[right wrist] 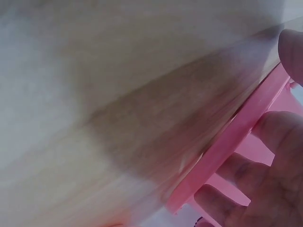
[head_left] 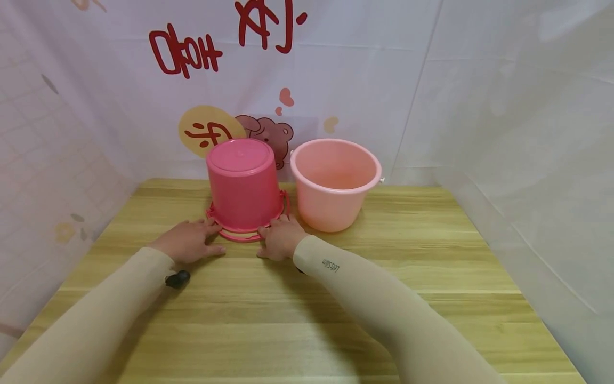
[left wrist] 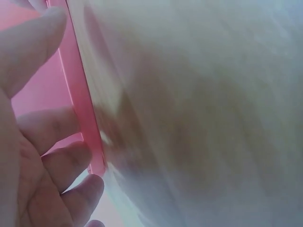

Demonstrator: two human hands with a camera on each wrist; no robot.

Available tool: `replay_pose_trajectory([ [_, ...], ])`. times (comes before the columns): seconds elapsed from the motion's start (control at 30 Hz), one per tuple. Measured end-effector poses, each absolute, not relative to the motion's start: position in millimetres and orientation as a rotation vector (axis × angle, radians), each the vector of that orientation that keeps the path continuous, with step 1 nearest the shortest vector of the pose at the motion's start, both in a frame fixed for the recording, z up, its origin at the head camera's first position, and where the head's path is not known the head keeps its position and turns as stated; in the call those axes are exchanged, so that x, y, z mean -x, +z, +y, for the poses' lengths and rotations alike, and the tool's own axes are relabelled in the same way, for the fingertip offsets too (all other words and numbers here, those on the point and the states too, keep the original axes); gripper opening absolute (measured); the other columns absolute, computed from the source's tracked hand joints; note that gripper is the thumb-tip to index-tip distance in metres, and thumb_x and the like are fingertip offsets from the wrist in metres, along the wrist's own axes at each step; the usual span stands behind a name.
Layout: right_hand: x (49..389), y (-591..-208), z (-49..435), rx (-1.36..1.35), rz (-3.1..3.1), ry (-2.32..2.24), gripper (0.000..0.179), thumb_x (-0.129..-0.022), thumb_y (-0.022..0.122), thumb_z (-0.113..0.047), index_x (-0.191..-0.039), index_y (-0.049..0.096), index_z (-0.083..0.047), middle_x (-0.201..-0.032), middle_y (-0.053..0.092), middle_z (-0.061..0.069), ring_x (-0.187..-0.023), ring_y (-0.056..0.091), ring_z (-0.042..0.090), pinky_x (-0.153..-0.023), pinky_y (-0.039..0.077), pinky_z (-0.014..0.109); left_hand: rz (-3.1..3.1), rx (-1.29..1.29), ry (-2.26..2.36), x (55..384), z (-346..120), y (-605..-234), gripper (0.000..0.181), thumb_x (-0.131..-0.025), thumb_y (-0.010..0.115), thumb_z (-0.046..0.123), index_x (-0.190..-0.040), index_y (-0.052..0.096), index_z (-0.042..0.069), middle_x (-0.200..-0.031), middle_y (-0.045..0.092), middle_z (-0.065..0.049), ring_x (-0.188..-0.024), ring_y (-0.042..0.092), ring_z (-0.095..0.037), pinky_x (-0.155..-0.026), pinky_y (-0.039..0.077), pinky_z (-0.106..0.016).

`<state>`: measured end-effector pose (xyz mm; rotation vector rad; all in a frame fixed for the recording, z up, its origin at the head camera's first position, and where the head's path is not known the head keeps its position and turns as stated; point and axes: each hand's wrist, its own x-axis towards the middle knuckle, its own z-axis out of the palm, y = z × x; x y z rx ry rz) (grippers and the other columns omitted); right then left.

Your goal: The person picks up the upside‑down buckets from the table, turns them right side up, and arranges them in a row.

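Observation:
A dark pink bucket (head_left: 245,194) stands upside down on the wooden table, its rim down and its base up. Its thin pink handle (head_left: 240,237) lies in a curve on the tabletop before the rim. My left hand (head_left: 191,242) reaches to the left front of the rim, fingers spread and fingertips at the handle. On the right front, my right hand (head_left: 283,237) has its fingertips at the handle's other side. Both wrist views show loosely bent fingers (left wrist: 71,165) against a pink band (right wrist: 227,146), with the thumb apart from the other fingers.
Just right of the dark pink bucket stands a light pink bucket (head_left: 331,208), upright with its mouth up. A printed white curtain (head_left: 355,69) hangs close behind both and along the sides. The wooden table (head_left: 249,320) stretches toward me.

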<state>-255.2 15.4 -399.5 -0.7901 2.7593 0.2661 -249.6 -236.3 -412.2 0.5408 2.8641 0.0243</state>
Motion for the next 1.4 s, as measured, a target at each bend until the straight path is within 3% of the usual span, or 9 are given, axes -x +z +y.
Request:
replay_pose_trajectory([
  [0.23, 255, -402, 16, 0.813, 2.767, 0.273, 0.067, -0.086, 0.044, -0.065, -0.144, 0.032, -0.034, -0.146, 0.037, 0.003, -0.131, 0.030, 0.030, -0.113, 0.017, 0.051, 2.874, -0.559, -0.034, 250, -235, -411, 0.078, -0.081, 0.046, 0.071, -0.138, 0.046, 0.017, -0.145, 0.037, -0.017, -0.132, 0.033, -0.043, -0.105, 0.021, -0.064],
  [0.37, 254, -404, 15, 0.834, 2.756, 0.243, 0.067, -0.086, 0.044, -0.065, -0.144, 0.031, -0.035, -0.148, 0.034, 0.003, -0.136, 0.026, 0.031, -0.113, 0.016, 0.052, 2.920, -0.607, -0.080, 247, -237, -412, 0.069, -0.083, 0.048, 0.066, -0.131, 0.054, 0.017, -0.139, 0.047, -0.015, -0.128, 0.041, -0.039, -0.103, 0.025, -0.064],
  [0.53, 255, -410, 11, 0.864, 2.741, 0.208, 0.065, -0.085, 0.041, -0.068, -0.143, 0.028, -0.041, -0.150, 0.031, 0.000, -0.140, 0.019, 0.032, -0.114, 0.012, 0.052, 2.999, -0.679, -0.057, 243, -243, -410, 0.047, -0.081, 0.059, 0.058, -0.109, 0.070, 0.021, -0.109, 0.067, -0.005, -0.109, 0.057, -0.027, -0.098, 0.031, -0.065],
  [0.7, 252, -409, 6, 0.897, 2.730, 0.203, 0.064, -0.085, 0.039, -0.069, -0.143, 0.027, -0.042, -0.150, 0.031, -0.003, -0.139, 0.020, 0.029, -0.114, 0.011, 0.051, 3.043, -0.747, -0.011, 243, -251, -409, 0.032, -0.074, 0.069, 0.053, -0.089, 0.069, 0.025, -0.082, 0.062, 0.006, -0.080, 0.057, -0.016, -0.086, 0.044, -0.050],
  [0.83, 250, -406, 2, 0.925, 2.726, 0.201, 0.065, -0.085, 0.038, -0.070, -0.143, 0.027, -0.042, -0.149, 0.031, -0.004, -0.138, 0.022, 0.027, -0.114, 0.012, 0.050, 3.067, -0.827, 0.008, 243, -261, -410, 0.032, -0.070, 0.076, 0.046, -0.089, 0.069, 0.020, -0.083, 0.062, 0.003, -0.074, 0.055, -0.015, -0.075, 0.047, -0.039],
  [1.17, 252, -404, -4, 0.994, 2.749, 0.230, 0.071, -0.081, 0.042, -0.073, -0.140, 0.038, -0.035, -0.138, 0.040, -0.003, -0.130, 0.030, 0.029, -0.110, 0.019, 0.049, 3.069, -0.852, 0.088, 243, -270, -412, 0.019, -0.072, 0.078, 0.036, -0.083, 0.068, 0.024, -0.085, 0.063, 0.005, -0.083, 0.055, -0.018, -0.081, 0.044, -0.039],
  [1.4, 256, -407, 0, 1.067, 2.829, 0.149, 0.064, -0.077, 0.051, -0.071, -0.127, 0.051, -0.030, -0.118, 0.046, -0.006, -0.115, 0.037, 0.024, -0.104, 0.025, 0.044, 3.088, -0.842, 0.084, 237, -271, -411, 0.021, -0.075, 0.074, 0.040, -0.084, 0.066, 0.022, -0.087, 0.058, 0.001, -0.084, 0.050, -0.018, -0.083, 0.041, -0.039],
])
